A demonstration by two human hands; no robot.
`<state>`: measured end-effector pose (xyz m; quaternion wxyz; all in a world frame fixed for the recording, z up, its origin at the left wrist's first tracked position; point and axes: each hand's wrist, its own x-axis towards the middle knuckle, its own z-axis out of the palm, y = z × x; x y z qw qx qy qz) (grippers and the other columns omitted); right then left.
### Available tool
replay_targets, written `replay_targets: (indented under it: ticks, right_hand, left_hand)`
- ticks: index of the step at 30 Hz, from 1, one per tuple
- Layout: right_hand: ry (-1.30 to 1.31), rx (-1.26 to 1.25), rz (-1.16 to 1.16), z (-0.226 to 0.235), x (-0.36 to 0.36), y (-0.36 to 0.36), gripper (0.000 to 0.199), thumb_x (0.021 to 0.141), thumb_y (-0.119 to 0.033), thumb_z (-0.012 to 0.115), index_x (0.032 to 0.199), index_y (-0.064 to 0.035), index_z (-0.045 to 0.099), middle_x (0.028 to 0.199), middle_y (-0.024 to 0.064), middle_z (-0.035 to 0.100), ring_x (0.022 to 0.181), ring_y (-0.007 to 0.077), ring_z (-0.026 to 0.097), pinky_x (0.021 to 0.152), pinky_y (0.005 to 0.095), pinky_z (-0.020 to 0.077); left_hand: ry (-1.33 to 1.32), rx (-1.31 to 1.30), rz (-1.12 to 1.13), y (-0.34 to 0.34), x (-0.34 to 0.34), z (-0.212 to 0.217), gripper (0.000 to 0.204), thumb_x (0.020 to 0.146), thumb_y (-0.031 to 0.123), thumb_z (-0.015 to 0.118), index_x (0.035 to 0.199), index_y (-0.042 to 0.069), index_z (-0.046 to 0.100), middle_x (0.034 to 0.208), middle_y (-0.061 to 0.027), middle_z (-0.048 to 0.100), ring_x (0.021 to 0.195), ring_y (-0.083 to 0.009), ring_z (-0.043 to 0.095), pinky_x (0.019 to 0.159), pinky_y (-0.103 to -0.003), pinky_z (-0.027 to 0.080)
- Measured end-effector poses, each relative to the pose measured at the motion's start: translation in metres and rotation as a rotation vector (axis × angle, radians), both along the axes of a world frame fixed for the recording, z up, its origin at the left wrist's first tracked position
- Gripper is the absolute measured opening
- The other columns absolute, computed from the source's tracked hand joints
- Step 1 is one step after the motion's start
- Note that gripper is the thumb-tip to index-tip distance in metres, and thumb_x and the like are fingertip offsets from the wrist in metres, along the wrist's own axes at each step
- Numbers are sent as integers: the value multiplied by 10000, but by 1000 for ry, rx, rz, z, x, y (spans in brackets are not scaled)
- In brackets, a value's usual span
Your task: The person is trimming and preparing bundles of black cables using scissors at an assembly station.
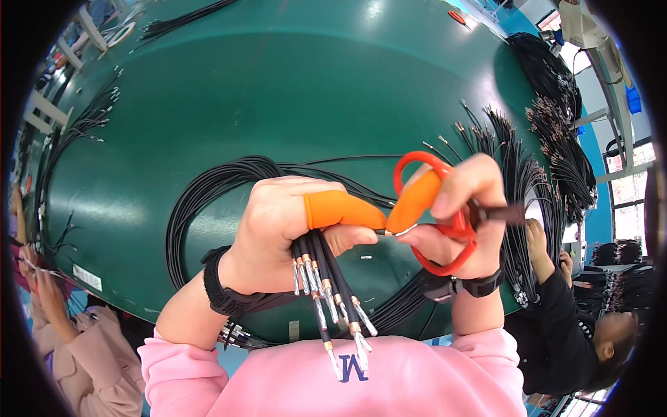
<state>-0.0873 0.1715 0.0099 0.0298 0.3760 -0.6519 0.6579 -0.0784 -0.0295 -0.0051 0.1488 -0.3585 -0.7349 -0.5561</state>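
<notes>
My left hand point(271, 215), an orange finger cot point(340, 210) on its index finger, grips several black cables point(326, 267). Their stripped ends, with copper-coloured bands and silvery wires, hang below the palm. Between that thumb and index finger one cable end point(380, 232) sticks out to the right. My right hand point(479, 187) has its fingers through red-handled scissors point(460, 224), the dark blades pointing right, away from the cable. Its cot-covered index finger and thumb pinch the silvery wires point(406, 230) at that cable's tip.
The cables loop in a large black coil point(186, 215) on the green table point(313, 90). Cable bundles point(514, 174) line the right side, where a co-worker in black point(556, 326) reaches in. Another person point(90, 340) works at the left edge. A small orange-red tool point(456, 17) lies far off.
</notes>
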Motion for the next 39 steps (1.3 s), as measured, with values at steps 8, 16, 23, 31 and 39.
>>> replay_targets:
  ticks: [8, 16, 23, 31, 39]
  right_hand:
    - [271, 177, -69, 1, 1, 3, 238, 505, -47, 692, 715, -144, 635, 749, 1, 640, 680, 224, 537, 665, 323, 436]
    - [67, -208, -247, -3, 7, -4, 388, 681, -26, 713, 963, -33, 447, 887, 111, 529, 762, 193, 593, 679, 277, 491]
    - [-16, -117, -154, -4, 9, -9, 513, 629, 36, 751, 1026, -38, 435, 980, 104, 510, 824, 182, 586, 723, 286, 486]
    - [-225, -174, -156, -11, 13, -22, 559, 647, 86, 718, 1061, -60, 372, 948, 106, 515, 820, 157, 571, 730, 271, 488]
    - [-421, -379, 20, -24, -2, -50, 532, 657, 100, 704, 1059, -70, 401, 960, 56, 456, 861, 132, 530, 736, 264, 468]
  left_hand:
    - [-154, 37, 9, 3, 4, -2, 240, 762, 223, 684, 804, -11, 653, 557, -43, 586, 480, -133, 576, 463, -210, 435]
    - [-159, 96, 121, 5, 7, -1, 220, 783, 199, 672, 819, -17, 644, 578, -42, 605, 509, -131, 598, 487, -210, 451]
    - [-130, 46, 68, 1, 5, -4, 261, 787, 228, 670, 813, -28, 628, 620, -70, 618, 535, -142, 615, 490, -210, 456]
    - [-132, 101, 133, 2, 6, -3, 238, 779, 163, 682, 875, -30, 582, 719, -67, 594, 615, -124, 591, 572, -213, 454]
    - [-37, 254, 158, 0, -2, -10, 243, 711, -20, 650, 935, -15, 557, 747, -59, 527, 599, -125, 539, 551, -230, 447]
